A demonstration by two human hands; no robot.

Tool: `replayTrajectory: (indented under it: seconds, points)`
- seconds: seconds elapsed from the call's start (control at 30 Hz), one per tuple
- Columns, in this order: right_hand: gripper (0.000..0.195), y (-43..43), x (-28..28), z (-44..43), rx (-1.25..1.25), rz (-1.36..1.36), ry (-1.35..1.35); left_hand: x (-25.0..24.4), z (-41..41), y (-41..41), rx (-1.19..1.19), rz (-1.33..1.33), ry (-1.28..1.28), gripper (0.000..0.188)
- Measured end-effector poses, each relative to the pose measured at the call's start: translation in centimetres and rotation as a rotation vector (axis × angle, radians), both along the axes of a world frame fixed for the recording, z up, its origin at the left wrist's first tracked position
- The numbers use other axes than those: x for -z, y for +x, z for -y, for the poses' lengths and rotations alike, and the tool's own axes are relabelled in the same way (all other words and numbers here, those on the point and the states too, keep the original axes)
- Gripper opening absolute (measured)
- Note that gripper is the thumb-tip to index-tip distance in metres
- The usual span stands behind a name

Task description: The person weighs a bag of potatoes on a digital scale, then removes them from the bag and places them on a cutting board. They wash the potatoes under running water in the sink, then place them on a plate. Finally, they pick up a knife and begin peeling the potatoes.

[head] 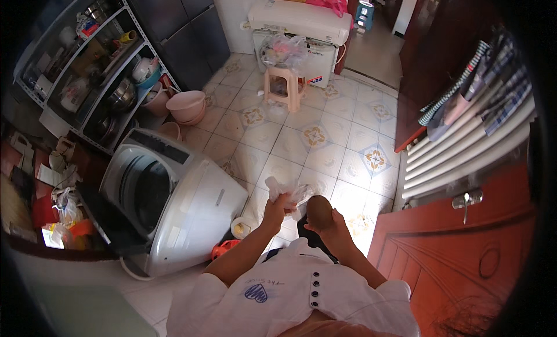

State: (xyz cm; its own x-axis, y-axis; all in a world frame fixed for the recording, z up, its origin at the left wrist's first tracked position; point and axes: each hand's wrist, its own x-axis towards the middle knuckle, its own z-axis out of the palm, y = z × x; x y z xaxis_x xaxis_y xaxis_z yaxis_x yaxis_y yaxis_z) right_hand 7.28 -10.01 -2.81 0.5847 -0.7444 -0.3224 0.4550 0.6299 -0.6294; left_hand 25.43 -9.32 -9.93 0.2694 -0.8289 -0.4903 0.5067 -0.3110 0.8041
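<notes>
My left hand (280, 208) grips a crumpled, translucent plastic bag (275, 188), which bunches up above the fingers and spreads towards the right. In my right hand (337, 230) rests a brown oval object (320, 210), smooth and potato-like; I cannot tell exactly what it is. Its rounded end points away from me, with my thumb along its right side. The two hands are held apart in front of my body, above the tiled floor. Whether the bag contains anything is not visible.
A top-loading washing machine (204, 206) with its lid raised stands at left. Beyond it are a metal shelf rack (102, 86) and pink basins (186, 102). A plastic stool (283, 71) bears bags. On the right are a radiator (465, 149) and a red door (439, 237).
</notes>
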Motion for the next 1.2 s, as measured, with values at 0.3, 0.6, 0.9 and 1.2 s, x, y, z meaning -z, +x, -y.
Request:
replayTrajectory:
  seconds: [0.3,0.6,0.9,1.2]
  points:
    - [0.050,4.8,-0.4,24.5,-0.265,-0.069,-0.018,-0.5,20.5,4.9,-0.158,-0.096,0.019,0.029]
    - [0.050,8.8,-2.2,44.3,-0.273,-0.085,-0.062,-1.2,39.5,9.7,-0.329,-0.156,0.021,0.027]
    - [0.050,16.8,-1.0,61.0,-0.137,-0.132,-0.038,0.1,60.0,18.1,-0.248,-0.178,-0.004,0.028]
    - [0.050,26.2,-1.0,75.2,-0.182,-0.228,-0.013,3.0,75.5,28.3,-0.241,-0.188,0.085,0.026]
